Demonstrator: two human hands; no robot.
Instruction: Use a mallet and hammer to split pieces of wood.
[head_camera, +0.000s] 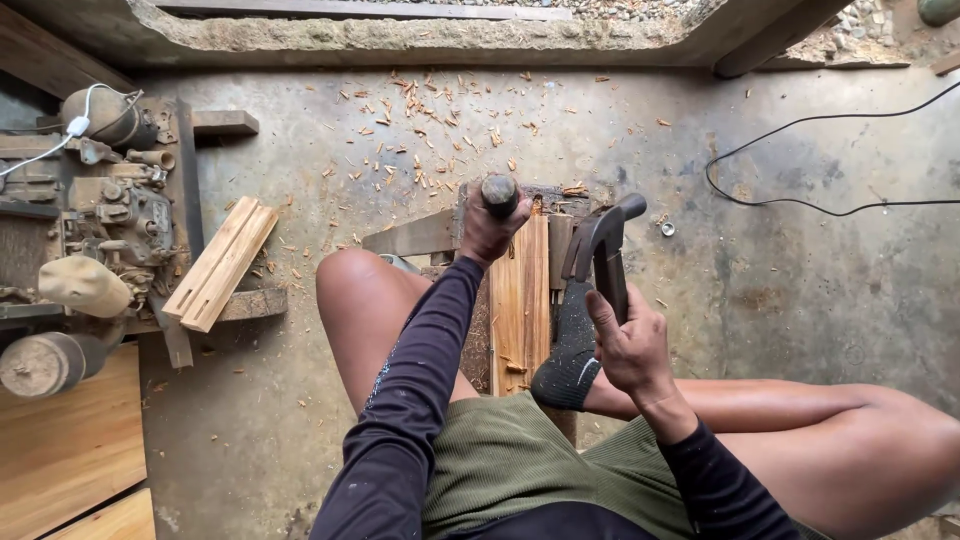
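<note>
The plank (520, 300) lies on the floor between your knees, its long axis running straight away from you, the near end close to your lap and the far end up among the scrap boards (415, 236). Your foot in a dark sock (568, 352) presses on its right edge and pins it down.

Your left hand (488, 228) sits at the plank's far end, fist closed tight round a dark round-headed handle (499, 192); that tool stands roughly upright, with its lower end hidden behind your fingers, so you cannot tell where its tip meets the wood. That arm is stretched long and nearly straight over your left knee.

Your right hand (630, 345) is just right of the plank, nearer your body, closed round the shaft of a dark adze-like tool (603, 245). Its head curves over at the top and hangs above the plank's upper right edge, close beside your left fist. The right forearm comes in bent from your right side, wrist cocked up.

Wood chips (440, 130) are scattered over the concrete floor (780, 300) beyond. Pale slats (220, 263) lie to the left by an old engine (120, 215), and a black cable (820, 160) loops at right.
</note>
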